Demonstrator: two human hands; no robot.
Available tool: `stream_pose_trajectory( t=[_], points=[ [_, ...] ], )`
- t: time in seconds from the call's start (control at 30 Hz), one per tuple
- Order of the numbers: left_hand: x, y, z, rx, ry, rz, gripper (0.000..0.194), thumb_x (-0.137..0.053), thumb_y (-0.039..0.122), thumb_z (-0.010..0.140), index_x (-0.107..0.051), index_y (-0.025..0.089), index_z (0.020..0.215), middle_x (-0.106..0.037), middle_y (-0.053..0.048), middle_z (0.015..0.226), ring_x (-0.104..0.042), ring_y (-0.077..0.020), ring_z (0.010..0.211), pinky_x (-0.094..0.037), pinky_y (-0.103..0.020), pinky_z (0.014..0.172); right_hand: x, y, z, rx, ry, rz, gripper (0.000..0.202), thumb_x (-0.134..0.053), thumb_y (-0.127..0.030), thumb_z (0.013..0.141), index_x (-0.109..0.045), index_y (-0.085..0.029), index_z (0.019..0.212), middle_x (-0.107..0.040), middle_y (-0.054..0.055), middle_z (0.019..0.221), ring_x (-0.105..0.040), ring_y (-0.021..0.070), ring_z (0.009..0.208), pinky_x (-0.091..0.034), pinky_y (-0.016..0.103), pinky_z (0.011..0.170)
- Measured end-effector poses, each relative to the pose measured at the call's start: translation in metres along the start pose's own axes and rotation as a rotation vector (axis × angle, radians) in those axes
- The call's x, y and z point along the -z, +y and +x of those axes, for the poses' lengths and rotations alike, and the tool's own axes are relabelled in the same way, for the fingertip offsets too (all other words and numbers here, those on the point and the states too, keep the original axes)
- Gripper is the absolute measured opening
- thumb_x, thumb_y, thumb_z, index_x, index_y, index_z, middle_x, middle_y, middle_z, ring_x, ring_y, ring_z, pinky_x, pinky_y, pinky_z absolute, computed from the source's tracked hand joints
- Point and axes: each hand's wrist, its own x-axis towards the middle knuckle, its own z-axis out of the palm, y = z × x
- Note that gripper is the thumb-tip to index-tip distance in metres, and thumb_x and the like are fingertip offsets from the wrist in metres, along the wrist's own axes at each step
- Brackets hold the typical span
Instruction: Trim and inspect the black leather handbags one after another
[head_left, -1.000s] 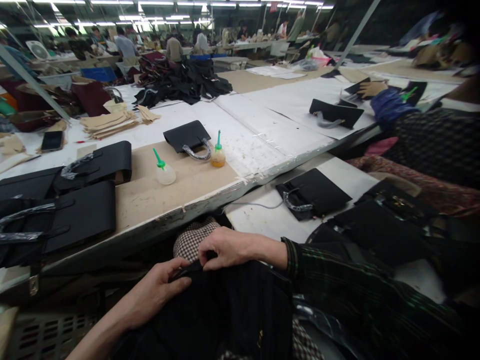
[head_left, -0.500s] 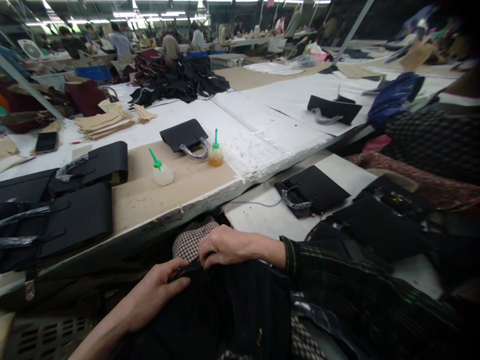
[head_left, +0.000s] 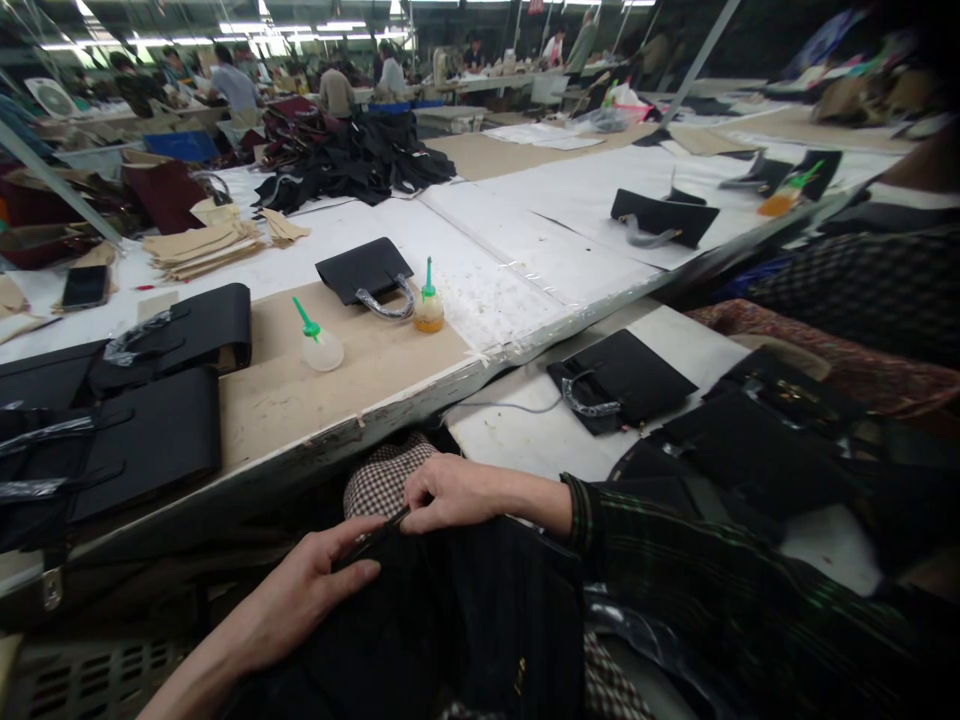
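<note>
Pinching the top edge of a black bag [head_left: 427, 625], both hands work close together over the lap, just below the table [head_left: 397, 406]. The right hand [head_left: 450, 492] has its thumb and forefinger closed narrowly on the edge. The left hand [head_left: 319, 575] holds the same edge beside it, thumb on the near face and fingers on the far side, in a narrow grip.

The step in hand looks like shaping or pressing that edge together, 1 short stretch at a time. The next move seems to call for a firm, even pinch along the edge, the left hand steadying the cloth so it does not pucker.

Between the hands, the edge slants up from left to right and away from the body, its top facing the table. The black bag hangs down toward the body, its lower part cut off, so its full long axis cannot be told. On the table stand 2 squeeze bottles [head_left: 429, 315], well apart from the hands.
</note>
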Motion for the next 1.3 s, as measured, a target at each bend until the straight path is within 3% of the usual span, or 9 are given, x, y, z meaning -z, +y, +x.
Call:
stream_pose_trajectory(
  t=[0.2,0.43,0.6,0.73,0.9,1.03,1.17,1.3],
  points=[
    [-0.002,0.002,0.000,-0.002,-0.016,-0.047,0.055,-0.065,0.038,0.089,-0.051,0.026,0.140,-0.068,-0.004,0.125,-0.062,-0.0270,0.112,-0.050,-0.036,0.095,-0.001,0.000,0.001,-0.007,0.027,-0.010,0.027,-0.064,-0.033,0.081,-0.066,-0.014,0.063,-0.058,-0.004,0.060,-0.046,0.0082,0.056,-0.032,0.022,0.056],
    [-0.001,0.009,-0.003,-0.048,-0.020,0.057,0.046,-0.063,0.038,0.090,-0.057,0.025,0.133,-0.067,-0.003,0.123,-0.060,-0.0252,0.112,-0.047,-0.034,0.098,0.001,-0.014,0.002,-0.195,0.041,-0.045,0.022,-0.068,-0.036,0.075,-0.073,-0.017,0.067,-0.057,-0.004,0.053,-0.045,0.0092,0.053,-0.028,0.023,0.051],
    [-0.006,0.022,0.006,-0.095,0.059,0.307,0.031,-0.060,0.046,0.089,-0.066,0.019,0.103,-0.065,-0.001,0.095,-0.057,-0.0194,0.090,-0.046,-0.026,0.077,0.001,-0.019,0.001,-0.223,0.072,-0.026,0.023,-0.068,-0.035,0.071,-0.069,-0.016,0.058,-0.052,-0.005,0.048,-0.043,0.0089,0.049,-0.027,0.023,0.048],
    [-0.009,0.023,0.020,-0.081,0.132,0.309,0.035,-0.058,0.049,0.089,-0.060,0.015,0.079,-0.051,0.003,0.073,-0.045,-0.0127,0.070,-0.037,-0.022,0.061,-0.001,-0.016,0.000,-0.240,0.109,-0.031,0.026,-0.069,-0.036,0.071,-0.067,-0.016,0.055,-0.051,-0.004,0.046,-0.047,0.0105,0.050,-0.031,0.023,0.049],
    [-0.010,0.021,0.024,-0.073,0.111,0.241,0.035,-0.057,0.049,0.089,-0.060,0.015,0.082,-0.048,0.004,0.074,-0.042,-0.0119,0.070,-0.034,-0.022,0.062,-0.001,-0.006,-0.013,-0.157,0.191,0.058,0.019,-0.076,-0.036,0.070,-0.071,-0.018,0.068,-0.069,0.000,0.072,-0.061,0.0147,0.068,-0.041,0.022,0.061],
    [-0.010,0.017,0.022,-0.090,0.133,0.274,0.034,-0.056,0.048,0.090,-0.061,0.015,0.084,-0.049,0.004,0.075,-0.042,-0.0121,0.070,-0.035,-0.022,0.063,0.002,0.004,-0.024,-0.178,0.278,0.143,0.040,-0.084,-0.033,0.062,-0.069,-0.019,0.096,-0.072,0.001,0.092,-0.064,0.0170,0.078,-0.045,0.023,0.067],
    [-0.010,0.016,0.026,-0.116,0.160,0.359,0.030,-0.055,0.044,0.091,-0.061,0.015,0.083,-0.052,0.003,0.075,-0.045,-0.0127,0.071,-0.037,-0.022,0.064,0.000,0.016,-0.022,-0.215,0.153,0.334,0.035,-0.081,-0.024,0.068,-0.070,-0.017,0.100,-0.074,0.001,0.087,-0.065,0.0164,0.079,-0.046,0.023,0.069],
    [-0.012,0.018,0.031,-0.093,0.111,0.311,0.028,-0.055,0.039,0.091,-0.066,0.015,0.098,-0.064,0.000,0.086,-0.055,-0.0162,0.078,-0.042,-0.024,0.070,-0.005,0.025,-0.019,-0.214,0.070,0.517,0.028,-0.075,-0.023,0.072,-0.074,-0.015,0.099,-0.076,0.002,0.085,-0.066,0.0166,0.076,-0.047,0.023,0.068]
  ],
)
